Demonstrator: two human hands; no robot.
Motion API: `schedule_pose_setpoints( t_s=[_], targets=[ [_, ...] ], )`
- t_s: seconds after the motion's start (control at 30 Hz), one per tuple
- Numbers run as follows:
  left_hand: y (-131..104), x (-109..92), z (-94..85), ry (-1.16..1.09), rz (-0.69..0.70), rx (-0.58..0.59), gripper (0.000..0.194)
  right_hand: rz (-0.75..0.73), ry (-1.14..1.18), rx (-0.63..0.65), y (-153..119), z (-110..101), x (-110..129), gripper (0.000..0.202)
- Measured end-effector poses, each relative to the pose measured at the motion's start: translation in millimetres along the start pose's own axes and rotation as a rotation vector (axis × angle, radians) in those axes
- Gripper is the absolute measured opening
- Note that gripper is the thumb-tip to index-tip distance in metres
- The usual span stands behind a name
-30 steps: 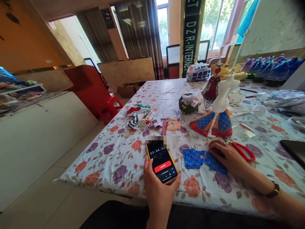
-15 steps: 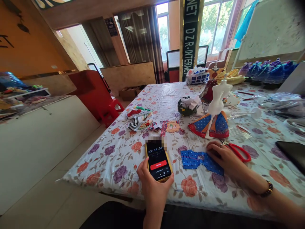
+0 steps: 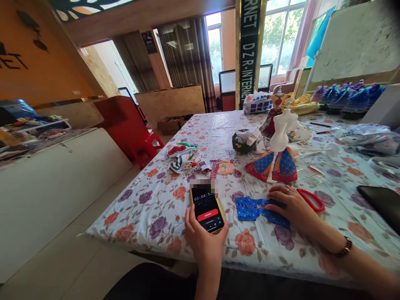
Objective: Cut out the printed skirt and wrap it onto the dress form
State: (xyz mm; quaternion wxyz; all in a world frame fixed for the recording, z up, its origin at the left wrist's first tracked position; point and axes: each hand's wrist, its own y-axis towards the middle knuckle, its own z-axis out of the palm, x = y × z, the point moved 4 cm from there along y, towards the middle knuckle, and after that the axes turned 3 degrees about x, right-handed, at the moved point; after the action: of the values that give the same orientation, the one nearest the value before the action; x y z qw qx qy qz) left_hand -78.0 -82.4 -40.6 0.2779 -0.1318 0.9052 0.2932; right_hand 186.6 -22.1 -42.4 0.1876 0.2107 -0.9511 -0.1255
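Observation:
A phone in a yellow case [image 3: 208,208] shows a running timer and a red button; my left hand [image 3: 204,239] grips its lower end between thumb and fingers. My right hand [image 3: 290,208] lies open, fingers stretched over the right part of a blue dotted fabric piece [image 3: 246,209] cut in a bodice-like shape. Just beyond that hand are red-handled scissors [image 3: 312,201], partly covered by it. A small white dress form [image 3: 280,129] stands behind, with a blue, orange and red skirt piece [image 3: 261,166] around its stand.
Patterned fabric scraps [image 3: 183,158] and a printed cutout [image 3: 223,167] lie beyond the phone. A dark bowl with paper [image 3: 245,141] stands near the dress form. At the right edge rests a black tablet-like device [image 3: 379,204]; plastic bags [image 3: 365,137] lie behind it.
My right hand has slid slightly left over the blue fabric, its fingers now more stretched out. My left hand still holds the phone. The camera view has shifted a little.

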Motion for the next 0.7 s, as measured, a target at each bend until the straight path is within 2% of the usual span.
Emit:
schedule_pose_setpoints(
  t_s=[0.17, 0.37, 0.57, 0.7],
  targets=[
    [5.5, 2.2, -1.2, -0.055, -0.048, -0.024, 0.084, 0.002, 0.044, 0.005, -2.3, 3.6, -6.0, 0.022],
    [8.2, 5.3, -10.3, -0.108, -0.089, 0.008, 0.079, -0.014, 0.145, -0.002, -3.7, 0.8, -5.9, 0.015],
    [12.7, 12.1, -17.1, -0.013, -0.119, -0.056, 0.083, -0.010, 0.149, -0.025, -4.5, -3.6, -1.7, 0.012],
    [19.6, 18.3, -24.2, 0.069, -0.171, -0.056, 0.084, -0.004, 0.136, -0.004, -4.9, -3.2, -1.0, 0.014]
  ],
)
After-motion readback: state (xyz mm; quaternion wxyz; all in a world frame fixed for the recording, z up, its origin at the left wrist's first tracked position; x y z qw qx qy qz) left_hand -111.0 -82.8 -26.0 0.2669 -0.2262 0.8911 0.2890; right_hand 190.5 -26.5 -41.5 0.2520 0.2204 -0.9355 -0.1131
